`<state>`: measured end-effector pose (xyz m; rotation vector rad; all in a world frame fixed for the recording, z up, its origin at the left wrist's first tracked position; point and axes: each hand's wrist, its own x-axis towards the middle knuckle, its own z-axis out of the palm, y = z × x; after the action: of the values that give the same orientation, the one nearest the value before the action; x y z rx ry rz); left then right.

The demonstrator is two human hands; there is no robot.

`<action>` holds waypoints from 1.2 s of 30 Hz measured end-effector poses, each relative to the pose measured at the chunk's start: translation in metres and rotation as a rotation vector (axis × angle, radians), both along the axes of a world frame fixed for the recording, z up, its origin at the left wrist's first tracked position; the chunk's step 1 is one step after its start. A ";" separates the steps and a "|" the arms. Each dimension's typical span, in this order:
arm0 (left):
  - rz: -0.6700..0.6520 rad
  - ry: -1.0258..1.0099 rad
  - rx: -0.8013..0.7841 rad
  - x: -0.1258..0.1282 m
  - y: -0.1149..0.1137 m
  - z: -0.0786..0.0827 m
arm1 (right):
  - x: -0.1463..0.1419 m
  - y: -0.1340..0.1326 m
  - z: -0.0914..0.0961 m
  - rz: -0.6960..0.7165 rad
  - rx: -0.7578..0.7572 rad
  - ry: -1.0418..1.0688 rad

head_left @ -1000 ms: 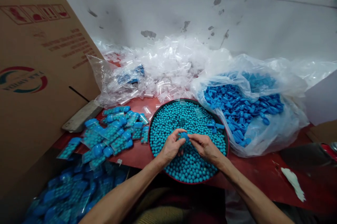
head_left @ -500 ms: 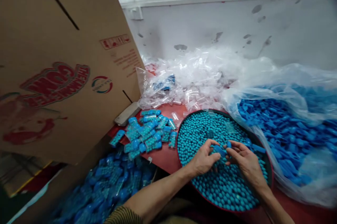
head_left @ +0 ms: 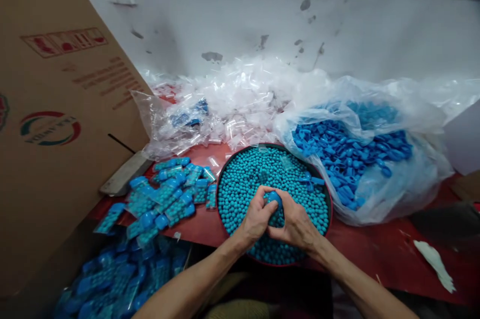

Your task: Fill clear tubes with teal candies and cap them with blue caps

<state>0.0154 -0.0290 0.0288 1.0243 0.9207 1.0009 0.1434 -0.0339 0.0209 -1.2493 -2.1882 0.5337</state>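
My left hand [head_left: 255, 216] and my right hand [head_left: 297, 221] meet over a round basin [head_left: 330, 204] of small turquoise balls [head_left: 243, 179]. Between their curled fingers is a small container with a rounded blue cap [head_left: 273, 197]; a thumb presses on the cap and the fingers hide most of its body. Loose blue plastic pieces [head_left: 311, 180] lie on the balls right of my hands. To the left, a pile of clear tubes with blue caps [head_left: 165, 194], filled with turquoise balls, rests on the red tabletop [head_left: 208, 226].
A large cardboard box [head_left: 75, 159] stands at the left, with more filled tubes [head_left: 120, 279] below the table edge. Empty clear tubes [head_left: 243, 131] and plastic film lie behind the basin. An opened plastic bag [head_left: 397, 204] of blue parts [head_left: 348, 151] sits at the right.
My hands have come together around the blue-capped container; before, they were slightly apart with blue pieces in their fingers. The view has turned right and down.
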 end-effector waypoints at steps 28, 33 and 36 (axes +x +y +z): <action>0.221 1.114 0.329 -0.093 0.040 0.013 | 0.043 0.066 -0.002 -0.258 -0.095 -0.171; 0.111 0.969 0.182 -0.033 0.087 -0.023 | 0.083 0.085 0.011 -0.432 -0.109 -0.445; 0.130 0.987 0.188 -0.016 0.099 -0.035 | 0.085 0.085 0.005 -0.367 -0.140 -0.615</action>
<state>-0.0006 0.0704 -0.0065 1.6820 1.7266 0.6597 0.2280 0.0509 0.0259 -2.0496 -2.3241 0.1599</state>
